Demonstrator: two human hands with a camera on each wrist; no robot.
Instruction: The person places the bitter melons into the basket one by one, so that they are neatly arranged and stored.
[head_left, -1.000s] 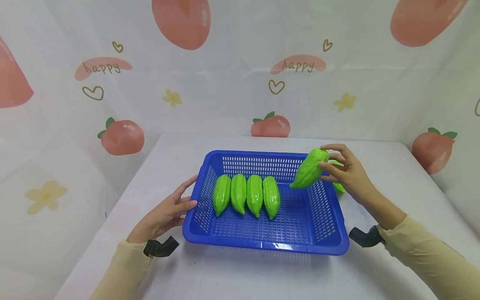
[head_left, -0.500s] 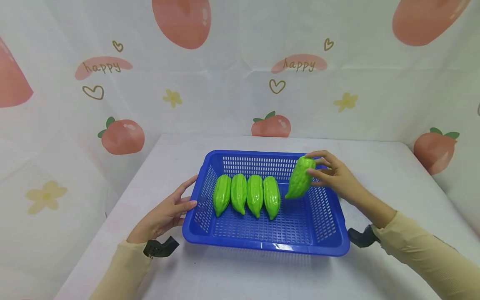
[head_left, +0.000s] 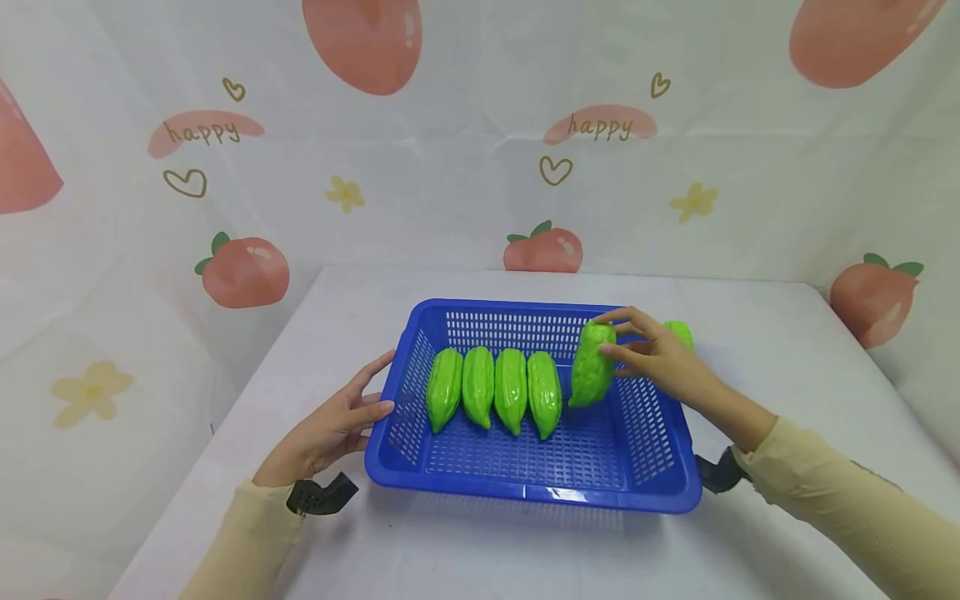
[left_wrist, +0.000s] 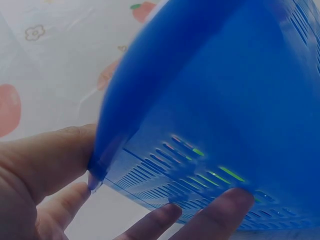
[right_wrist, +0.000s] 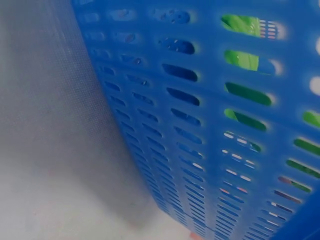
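In the head view, my right hand (head_left: 656, 354) grips a bumpy green bitter melon (head_left: 592, 367) by its upper end, thumb on the near side. It hangs with its tapered tip down, inside the right part of a blue slotted plastic basket (head_left: 480, 490). My left hand (head_left: 337, 425) holds the basket's left side at the rim. In the left wrist view its fingertips (left_wrist: 240, 199) lie against the slotted outer wall. Several bitter melons (head_left: 510, 392) lie side by side in the basket's left half, tips toward me. The right hand does not show in the right wrist view.
Another bitter melon (head_left: 678, 333) lies on the white table (head_left: 757, 333) beyond the basket's right side, partly hidden by the right hand. A white printed cloth (head_left: 450, 167) hangs behind the table. In the right wrist view the basket wall (right_wrist: 210, 100) is close, green showing through its slots.
My right hand has carried the bitter melon left and down into the basket, turning it more upright, close to the row. The left hand and the basket have stayed put.
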